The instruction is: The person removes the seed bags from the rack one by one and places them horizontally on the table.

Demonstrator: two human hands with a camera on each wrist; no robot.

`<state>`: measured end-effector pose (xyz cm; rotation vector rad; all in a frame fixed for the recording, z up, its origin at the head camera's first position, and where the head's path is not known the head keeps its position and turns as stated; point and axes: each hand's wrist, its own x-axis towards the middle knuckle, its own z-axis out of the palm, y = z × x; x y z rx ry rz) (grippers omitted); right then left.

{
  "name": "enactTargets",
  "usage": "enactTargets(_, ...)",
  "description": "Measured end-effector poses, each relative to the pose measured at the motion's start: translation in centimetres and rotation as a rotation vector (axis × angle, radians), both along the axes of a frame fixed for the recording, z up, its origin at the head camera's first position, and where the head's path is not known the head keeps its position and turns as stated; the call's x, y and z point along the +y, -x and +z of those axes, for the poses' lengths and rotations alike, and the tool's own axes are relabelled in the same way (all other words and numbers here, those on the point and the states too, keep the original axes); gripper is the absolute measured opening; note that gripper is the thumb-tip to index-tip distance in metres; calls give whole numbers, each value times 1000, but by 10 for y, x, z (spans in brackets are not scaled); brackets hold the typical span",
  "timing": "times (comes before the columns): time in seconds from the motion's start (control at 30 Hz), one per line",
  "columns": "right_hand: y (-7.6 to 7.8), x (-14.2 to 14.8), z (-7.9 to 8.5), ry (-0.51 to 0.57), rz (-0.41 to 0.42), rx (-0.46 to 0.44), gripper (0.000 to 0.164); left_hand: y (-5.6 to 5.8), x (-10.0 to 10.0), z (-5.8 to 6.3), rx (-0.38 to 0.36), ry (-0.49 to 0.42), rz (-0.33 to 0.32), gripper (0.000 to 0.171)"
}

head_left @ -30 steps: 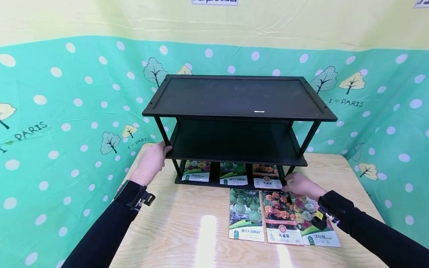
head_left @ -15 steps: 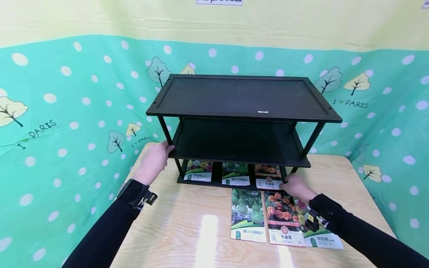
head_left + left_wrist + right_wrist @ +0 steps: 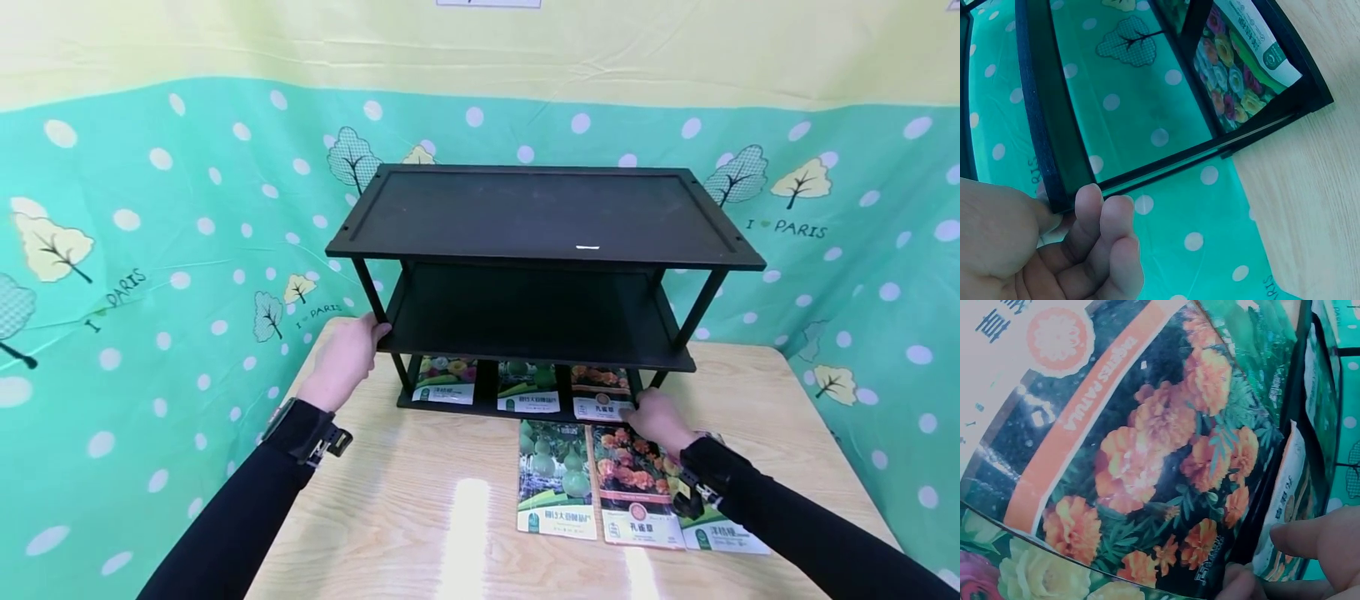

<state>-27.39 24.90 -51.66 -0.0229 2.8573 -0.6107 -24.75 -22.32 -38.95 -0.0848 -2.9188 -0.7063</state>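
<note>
A black tiered shelf rack (image 3: 540, 312) stands on the wooden table. In the head view my left hand (image 3: 341, 362) grips the front left corner of its middle board, and the left wrist view shows the thumb and curled fingers around that corner. On the bottom board lie three seed packets: one with mixed flowers (image 3: 445, 382), one with green gourds (image 3: 528, 387), and a marigold packet (image 3: 600, 392) at the right. My right hand (image 3: 660, 421) pinches the marigold packet's front right corner, beside the rack's post. In the right wrist view the thumb presses its face; other fingers are partly hidden.
In front of the rack lie more seed packets: a gourd packet (image 3: 557, 483), a marigold packet (image 3: 637, 492) and a mixed-flower packet (image 3: 723, 533) partly beneath it and my right arm. A polka-dotted turquoise cloth (image 3: 187, 250) hangs behind and beside the table (image 3: 375, 500).
My right hand has shifted slightly left, from the rack's bottom right corner onto the marigold packet's corner. The left hand keeps its hold, and the rack looks unmoved apart from a small view shift.
</note>
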Motion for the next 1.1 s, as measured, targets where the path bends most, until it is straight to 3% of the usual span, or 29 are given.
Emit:
enactTargets(0.43, 3, 0, -3, 18, 4, 87, 25, -1, -2, -3, 34, 55, -20, 16)
enactTargets(0.67, 2, 2, -3, 23, 16, 110, 26, -2, -1, 0, 129, 245, -76, 11)
enactTargets(0.9, 0, 4, -3, 50, 3, 120, 33, -2, 0, 1, 106, 211, -55, 9)
enactTargets(1.1, -2, 5, -1, 35, -10, 119, 30, -3, 0, 2, 61, 98, -26, 13)
